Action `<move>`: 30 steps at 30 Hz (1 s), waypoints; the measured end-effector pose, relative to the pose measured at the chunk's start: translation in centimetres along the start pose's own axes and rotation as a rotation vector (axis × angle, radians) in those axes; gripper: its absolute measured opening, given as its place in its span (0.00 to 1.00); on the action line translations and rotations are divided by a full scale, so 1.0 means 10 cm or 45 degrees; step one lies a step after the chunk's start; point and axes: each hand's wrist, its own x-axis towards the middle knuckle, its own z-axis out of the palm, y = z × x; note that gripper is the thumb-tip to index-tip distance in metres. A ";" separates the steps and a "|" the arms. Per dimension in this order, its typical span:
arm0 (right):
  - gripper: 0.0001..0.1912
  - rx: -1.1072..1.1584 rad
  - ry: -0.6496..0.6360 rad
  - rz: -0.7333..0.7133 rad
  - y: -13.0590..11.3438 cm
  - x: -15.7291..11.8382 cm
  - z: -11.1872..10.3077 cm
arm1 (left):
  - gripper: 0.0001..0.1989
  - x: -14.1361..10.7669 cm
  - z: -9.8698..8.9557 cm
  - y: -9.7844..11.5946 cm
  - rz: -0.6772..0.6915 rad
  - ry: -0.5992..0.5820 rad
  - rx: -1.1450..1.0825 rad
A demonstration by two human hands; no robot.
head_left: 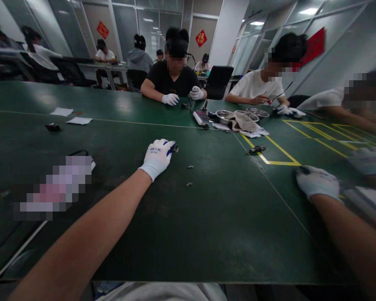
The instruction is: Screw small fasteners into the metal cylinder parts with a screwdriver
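My left hand (158, 158), in a white glove, rests low over the table with its fingers wrapped round a dark cylinder with a metal ring end (175, 148); most of the cylinder is hidden. To its right lie small metal pieces (190, 167), with another small group of metal pieces (189, 184) nearer me. My right hand (319, 183), also gloved, is at the right with its fingers curled down. Something dark shows at its fingertips, too blurred to name. A dark cylindrical part (257, 149) lies apart from both hands, on the yellow tape.
Steel bowls (224, 116) and a crumpled cloth (242, 122) sit at the back right. Yellow tape outlines (283, 163) mark the green table (188, 242). A blurred gloved hand of a co-worker (368, 161) is close to my right hand. A small black object (53, 127) lies left.
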 end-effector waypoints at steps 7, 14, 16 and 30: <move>0.21 -0.249 0.232 0.177 -0.54 -0.16 -0.03 | 0.29 0.04 0.01 -0.06 0.096 -0.049 0.048; 0.27 0.062 0.073 0.132 -1.32 0.05 0.43 | 0.24 0.02 -0.05 -0.06 -0.139 0.227 -0.142; 0.29 0.114 0.033 0.301 -1.44 0.18 0.54 | 0.20 -0.01 -0.06 -0.06 -0.121 0.217 -0.154; 0.11 0.188 0.000 0.706 -1.47 0.51 0.71 | 0.15 -0.17 0.00 0.15 0.301 0.067 -0.221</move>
